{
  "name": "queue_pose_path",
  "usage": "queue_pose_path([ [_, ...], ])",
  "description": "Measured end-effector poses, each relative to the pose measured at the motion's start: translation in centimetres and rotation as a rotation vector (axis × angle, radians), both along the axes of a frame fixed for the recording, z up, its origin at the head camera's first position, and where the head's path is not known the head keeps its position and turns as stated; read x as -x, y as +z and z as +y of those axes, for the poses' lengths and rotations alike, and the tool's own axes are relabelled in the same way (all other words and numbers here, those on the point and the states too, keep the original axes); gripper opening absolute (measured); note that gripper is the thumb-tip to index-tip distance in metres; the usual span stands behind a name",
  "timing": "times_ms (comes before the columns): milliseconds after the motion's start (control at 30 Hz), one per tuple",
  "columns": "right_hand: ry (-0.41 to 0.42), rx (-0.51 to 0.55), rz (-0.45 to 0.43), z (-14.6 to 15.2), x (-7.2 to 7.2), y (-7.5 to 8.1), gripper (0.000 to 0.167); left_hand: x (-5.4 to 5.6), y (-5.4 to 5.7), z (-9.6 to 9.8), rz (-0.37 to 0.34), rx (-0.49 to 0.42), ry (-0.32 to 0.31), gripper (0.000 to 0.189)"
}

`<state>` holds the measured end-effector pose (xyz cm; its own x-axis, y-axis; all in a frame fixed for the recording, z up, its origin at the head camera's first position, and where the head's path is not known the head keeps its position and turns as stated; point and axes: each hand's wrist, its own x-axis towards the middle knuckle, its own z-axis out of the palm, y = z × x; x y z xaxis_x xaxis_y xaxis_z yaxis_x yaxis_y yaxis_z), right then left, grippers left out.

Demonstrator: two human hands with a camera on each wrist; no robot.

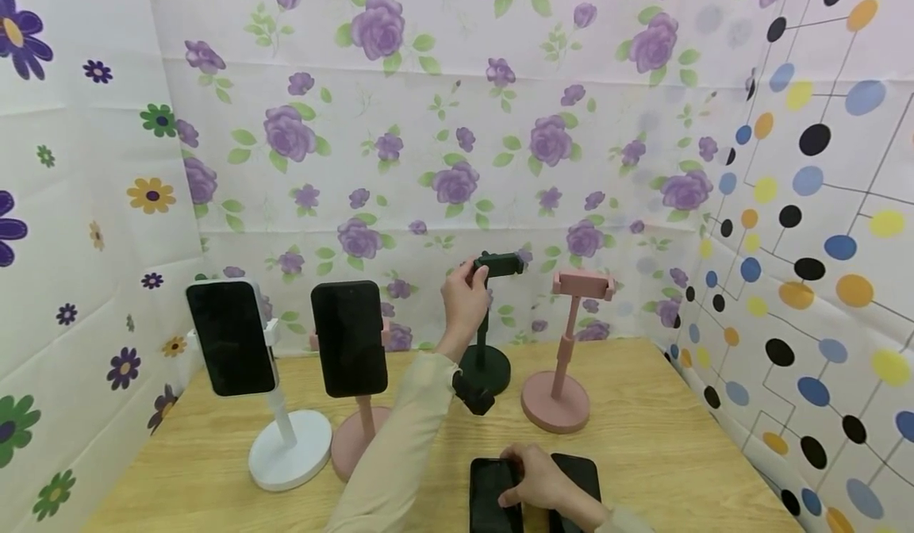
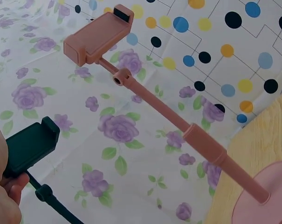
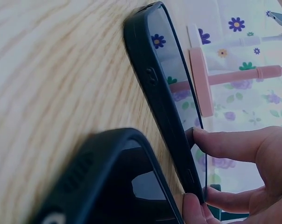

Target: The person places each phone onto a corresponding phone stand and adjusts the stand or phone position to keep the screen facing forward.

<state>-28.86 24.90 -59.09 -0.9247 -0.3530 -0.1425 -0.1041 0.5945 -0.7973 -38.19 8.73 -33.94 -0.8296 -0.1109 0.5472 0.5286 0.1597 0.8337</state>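
Wood-grain tabletop (image 1: 643, 418), white purple-rose backdrop (image 1: 428, 152), flower-print sheet (image 1: 86, 231) at left, multicoloured dotted sheet (image 1: 807, 263) at right

Wears long, plain cream sleeves (image 1: 403, 446), lightly creased. Carries a compact black unit (image 1: 474, 396) of angular, blocky outline at the wrist of the left hand (image 1: 466, 299), just beside the cuff (image 1: 437, 361).

Two phones (image 1: 488, 489) before stands (image 1: 565, 350)

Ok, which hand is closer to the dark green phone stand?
Left. The left hand grips the clamp atop the dark green phone stand; the right hand is away from it, touching a phone that lies in front of the stand, nearer the person.
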Motion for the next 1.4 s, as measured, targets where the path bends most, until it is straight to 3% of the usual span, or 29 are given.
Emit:
queue_pose_path([
  [67,-0.006,0.012,-0.012,0.2,0.4,-0.7,0.069,-0.1,0.1,0.1,-0.010,-0.014,-0.001,0.029],
  [133,-0.008,0.019,-0.010,0.1,0.2,-0.4,0.069,-0.2,0.2,0.1,-0.021,-0.030,-0.001,0.027],
  [367,-0.017,-0.035,0.010,-1.7,-3.3,5.8,0.063,-0.8,0.4,0.2,-0.034,-0.039,0.003,0.025],
  [500,-0.026,-0.038,0.014,-2.4,-4.3,7.6,0.057,-1.0,0.5,0.1,-0.026,-0.036,0.010,0.026],
  [1000,-0.043,-0.142,0.033,-3.3,-4.5,8.1,0.068,-1.6,0.5,-0.4,-0.022,-0.037,-0.007,0.024],
  [1167,-0.046,-0.219,0.071,-3.7,-4.4,8.4,0.066,-1.9,0.3,-0.7,-0.025,-0.038,-0.014,0.025],
  [1400,-0.048,-0.273,0.054,-4.1,-4.3,8.8,0.064,-2.5,0.3,-1.1,-0.018,-0.029,-0.008,0.026],
])
